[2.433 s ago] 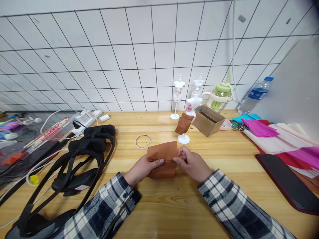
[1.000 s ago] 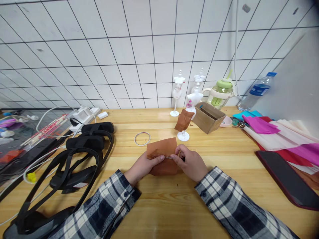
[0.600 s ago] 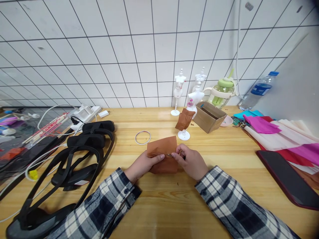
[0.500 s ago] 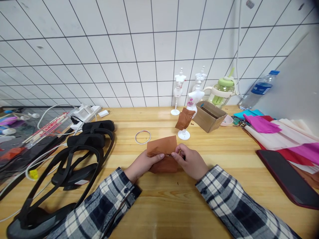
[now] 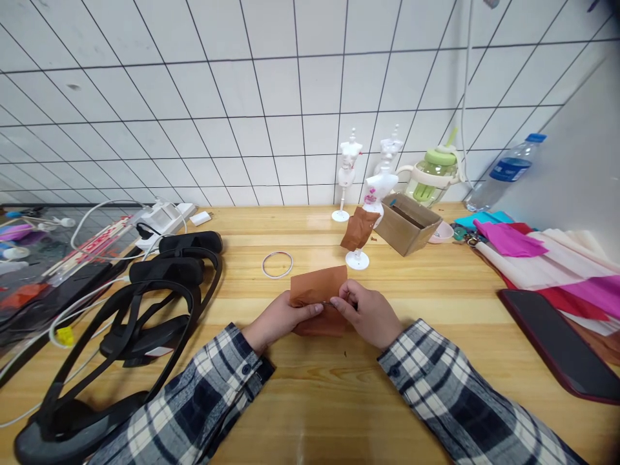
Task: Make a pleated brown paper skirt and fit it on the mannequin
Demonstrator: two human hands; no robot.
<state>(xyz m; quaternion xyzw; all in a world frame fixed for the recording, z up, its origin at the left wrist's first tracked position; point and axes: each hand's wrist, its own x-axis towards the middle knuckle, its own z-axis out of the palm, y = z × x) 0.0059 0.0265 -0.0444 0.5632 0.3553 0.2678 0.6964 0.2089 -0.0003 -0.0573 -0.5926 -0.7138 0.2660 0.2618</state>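
Observation:
My left hand [image 5: 287, 318] grips a folded piece of brown fabric [image 5: 317, 285] over the table, its thumb lying across the fold. On the fabric's right edge my right hand [image 5: 371, 313] is closed in a pinch, thumb against forefinger. A thin shiny sliver shows between the two thumbs, too small to name for certain. Just beyond, a white mini dress form [image 5: 380, 187] stands upright with another brown fabric piece [image 5: 361, 227] around its lower part. A thin round hoop [image 5: 278, 265] lies flat to the left of the fabric.
Two more dress forms [image 5: 347, 169] stand by the wall near a cardboard box [image 5: 409, 226], a green-lidded jug [image 5: 433, 174] and a water bottle [image 5: 508, 171]. At right lie coloured cloths [image 5: 513, 240] and a phone [image 5: 557, 342]. Black headsets [image 5: 121, 336] and cables occupy the left.
The brown fabric and my left hand have shifted slightly right. My right hand's fingertips have come a little closer to the left thumb, still pinched at the fold.

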